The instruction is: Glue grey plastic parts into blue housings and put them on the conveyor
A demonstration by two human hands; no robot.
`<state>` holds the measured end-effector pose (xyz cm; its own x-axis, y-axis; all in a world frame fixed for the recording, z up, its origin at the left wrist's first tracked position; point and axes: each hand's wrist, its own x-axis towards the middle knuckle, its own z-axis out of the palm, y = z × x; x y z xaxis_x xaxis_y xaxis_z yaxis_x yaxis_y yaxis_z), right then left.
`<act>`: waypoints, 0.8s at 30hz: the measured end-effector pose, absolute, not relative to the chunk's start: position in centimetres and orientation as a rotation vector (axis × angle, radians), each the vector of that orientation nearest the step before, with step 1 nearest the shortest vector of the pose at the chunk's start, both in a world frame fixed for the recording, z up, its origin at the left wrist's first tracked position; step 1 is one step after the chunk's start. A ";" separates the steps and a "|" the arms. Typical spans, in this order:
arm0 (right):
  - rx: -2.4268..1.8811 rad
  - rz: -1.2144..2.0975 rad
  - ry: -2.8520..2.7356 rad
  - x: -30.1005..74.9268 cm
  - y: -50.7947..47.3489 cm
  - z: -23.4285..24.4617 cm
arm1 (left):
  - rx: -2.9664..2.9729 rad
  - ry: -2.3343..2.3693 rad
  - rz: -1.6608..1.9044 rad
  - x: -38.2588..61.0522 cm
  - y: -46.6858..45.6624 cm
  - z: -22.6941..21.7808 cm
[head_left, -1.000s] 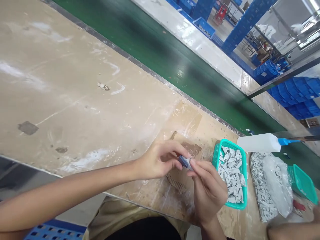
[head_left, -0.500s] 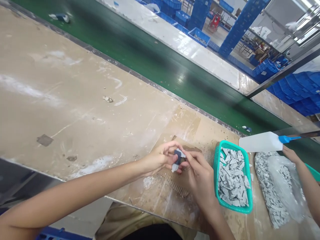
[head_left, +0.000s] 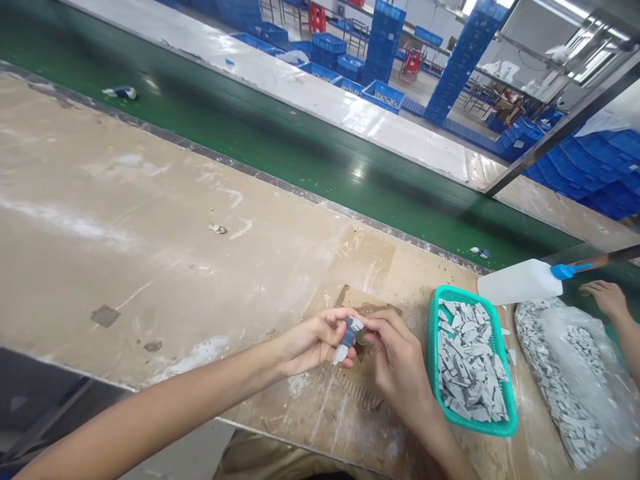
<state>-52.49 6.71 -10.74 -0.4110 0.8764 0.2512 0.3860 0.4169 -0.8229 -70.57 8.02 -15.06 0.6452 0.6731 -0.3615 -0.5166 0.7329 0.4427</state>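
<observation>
Hands work close together low over the worktop (head_left: 150, 267). The left hand (head_left: 313, 347) pinches one small blue-grey part (head_left: 347, 337) with a white tip between thumb and fingers, and the right hand (head_left: 395, 363) curls in against its far end, so the part sits between both hands, apparently held that way to steady it for close handling. A tiny metallic-looking bit (head_left: 361, 339) shows at that end, too small to identify. Beneath the hands lies a worn brown cardboard sheet (head_left: 367, 333), probably there to protect the worktop. Just right of the right hand stands one teal plastic basket (head_left: 431, 347), heaped with grey-white pieces (head_left: 467, 363), too many to count, and its place beside the hand seems chosen for easy reach. Further right lies one clear plastic bag (head_left: 560, 380) holding more of the same pieces, and one white squeeze bottle (head_left: 520, 282) with a blue nozzle (head_left: 564, 271) lies on its side beyond the basket. One hand of another person (head_left: 603, 297) reaches in at the right edge, near the bag. Past the worktop's far edge runs a green conveyor belt (head_left: 300, 160), with stacks of blue crates (head_left: 585, 173) beyond it.
</observation>
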 end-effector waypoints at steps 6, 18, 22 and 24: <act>-1.170 0.777 -2.004 -46.8 7.2 -7.6 | 0.294 0.502 0.716 -70.9 8.6 -13.9; -1.918 0.391 -2.098 -36.3 9.5 -14.6 | 0.144 0.661 0.954 -72.3 11.6 -14.2; -1.882 0.394 -2.081 -36.0 9.9 -15.3 | 0.158 0.756 0.972 -71.6 12.5 -13.6; -1.883 0.381 -2.048 -35.6 9.9 -15.5 | 0.281 0.901 1.013 -71.3 13.3 -13.4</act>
<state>-35.64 9.94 -15.46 -0.0702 0.9956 0.0614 0.9068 0.0894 -0.4120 -71.26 13.33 -13.36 0.2190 0.8267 -0.5182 -0.6114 0.5302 0.5875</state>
